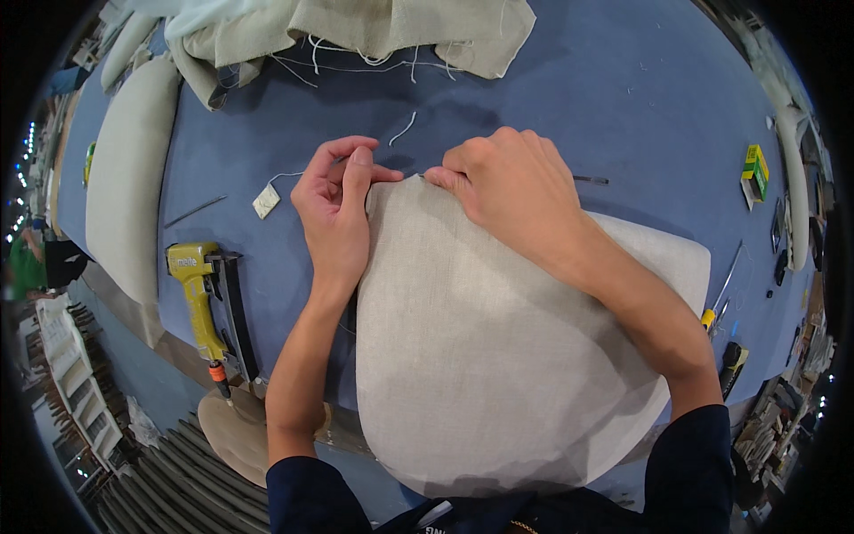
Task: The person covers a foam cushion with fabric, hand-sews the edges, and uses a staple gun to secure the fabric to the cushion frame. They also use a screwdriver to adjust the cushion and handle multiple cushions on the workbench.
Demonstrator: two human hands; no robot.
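A beige fabric-covered cushion (498,338) with a rounded near end lies in front of me. My left hand (334,200) is at its far left corner. Thumb and forefinger come close together there, and another finger touches the fabric edge; anything pinched is hidden. Closed over the far edge, my right hand (516,178) presses its thumb and bent fingers at the seam near that corner. A dark thin rod (592,181) shows beyond the right hand; whether I hold it cannot be seen. A thread runs from a small pale block (265,201) toward my left hand.
A yellow staple gun (200,303) with a hose lies left on the blue table (623,98). Another beige cushion (133,178) is beyond it, near a thin metal rod (196,211). Loose fabric (356,31) lies at the back; a green-yellow box (754,173) and a yellow-handled screwdriver (709,319) at right.
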